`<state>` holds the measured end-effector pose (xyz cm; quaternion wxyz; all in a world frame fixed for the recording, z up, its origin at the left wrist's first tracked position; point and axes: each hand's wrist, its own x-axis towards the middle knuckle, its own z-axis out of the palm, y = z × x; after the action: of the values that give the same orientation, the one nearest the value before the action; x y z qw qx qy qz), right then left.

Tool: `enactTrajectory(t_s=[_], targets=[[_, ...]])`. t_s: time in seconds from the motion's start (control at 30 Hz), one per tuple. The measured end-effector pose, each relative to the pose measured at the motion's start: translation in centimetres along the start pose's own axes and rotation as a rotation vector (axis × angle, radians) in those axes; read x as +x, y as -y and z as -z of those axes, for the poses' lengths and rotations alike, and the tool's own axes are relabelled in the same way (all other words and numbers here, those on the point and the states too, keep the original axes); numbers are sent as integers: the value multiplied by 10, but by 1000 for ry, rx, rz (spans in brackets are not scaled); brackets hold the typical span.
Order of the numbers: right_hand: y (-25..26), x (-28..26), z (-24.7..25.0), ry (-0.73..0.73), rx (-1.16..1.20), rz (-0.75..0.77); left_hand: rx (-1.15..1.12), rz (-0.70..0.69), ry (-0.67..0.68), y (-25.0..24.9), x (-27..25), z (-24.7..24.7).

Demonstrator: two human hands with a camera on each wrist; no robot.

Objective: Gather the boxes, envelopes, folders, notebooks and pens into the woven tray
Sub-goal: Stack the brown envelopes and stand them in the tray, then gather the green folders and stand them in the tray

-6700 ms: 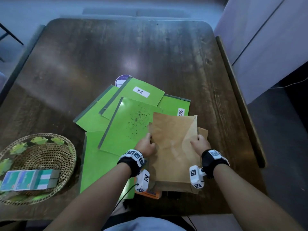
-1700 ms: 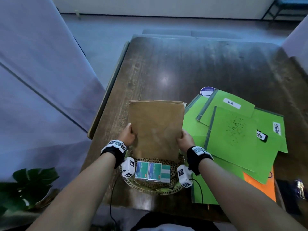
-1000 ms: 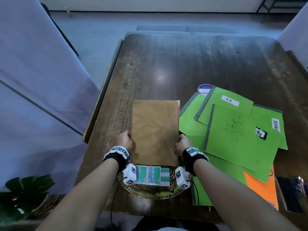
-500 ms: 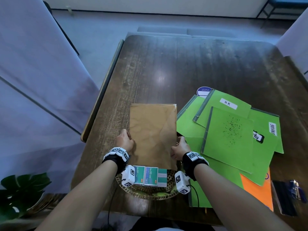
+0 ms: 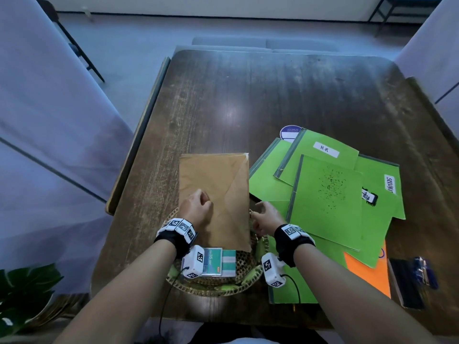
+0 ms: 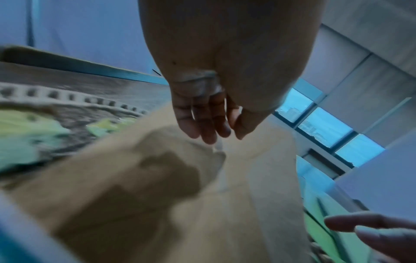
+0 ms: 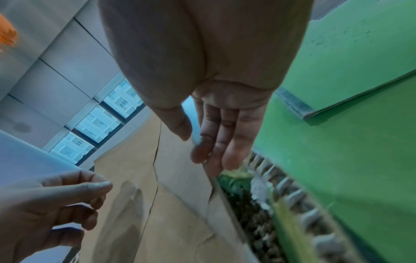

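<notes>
A stack of brown envelopes (image 5: 216,175) lies flat with its near end over the woven tray (image 5: 213,289) and its far end reaching past the rim onto the table. A teal and green box (image 5: 216,263) sits in the tray's near half. My left hand (image 5: 201,201) hovers just above the envelopes (image 6: 157,204) with loose fingers and holds nothing. My right hand (image 5: 257,214) is at their right edge, its straight fingers (image 7: 213,151) touching or nearly touching the paper. Green folders (image 5: 325,194) lie overlapped to the right.
An orange folder (image 5: 367,274) shows under the green ones. A black notebook (image 5: 404,284) with blue pens (image 5: 424,271) lies at the table's near right edge. A round blue disc (image 5: 289,132) peeks out behind the folders. Pale partitions stand left and right; a plant (image 5: 22,289) is lower left.
The envelopes came from the folder pile over to the tray and were lowered onto it. Both hands have let go of the sides; the left hand has moved over the top.
</notes>
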<state>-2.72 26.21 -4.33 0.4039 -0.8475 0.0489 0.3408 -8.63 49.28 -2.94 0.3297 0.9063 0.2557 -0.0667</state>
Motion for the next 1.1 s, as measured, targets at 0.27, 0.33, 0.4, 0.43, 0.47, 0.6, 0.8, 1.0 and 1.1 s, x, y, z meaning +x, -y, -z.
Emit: enactTrajectory(t_s=[0.27, 0.33, 0.4, 0.43, 0.47, 0.6, 0.8, 1.0, 1.1], targets=[[-57, 0, 108, -147, -116, -30, -149, -180, 224, -106, -5, -67], [-70, 4, 135, -114, -188, -58, -203, -159, 334, -132, -8, -84], [-86, 11, 163, -19, -195, -85, -217, -149, 399, -159, -10, -104], [-93, 14, 176, 9, -204, -98, -203, -150, 419, -171, -10, -114], [-100, 17, 188, 9, -224, -109, -186, -156, 428, -181, -9, -124], [-133, 35, 236, -134, -296, -193, -92, -105, 407, -212, 8, -172], [-158, 57, 262, -211, -300, -276, 86, 36, 274, -230, 34, -218], [-164, 71, 281, -171, -174, -285, 60, 117, 227, -234, 45, -225], [-164, 72, 288, -153, -94, -270, -44, 139, 271, -237, 45, -215]])
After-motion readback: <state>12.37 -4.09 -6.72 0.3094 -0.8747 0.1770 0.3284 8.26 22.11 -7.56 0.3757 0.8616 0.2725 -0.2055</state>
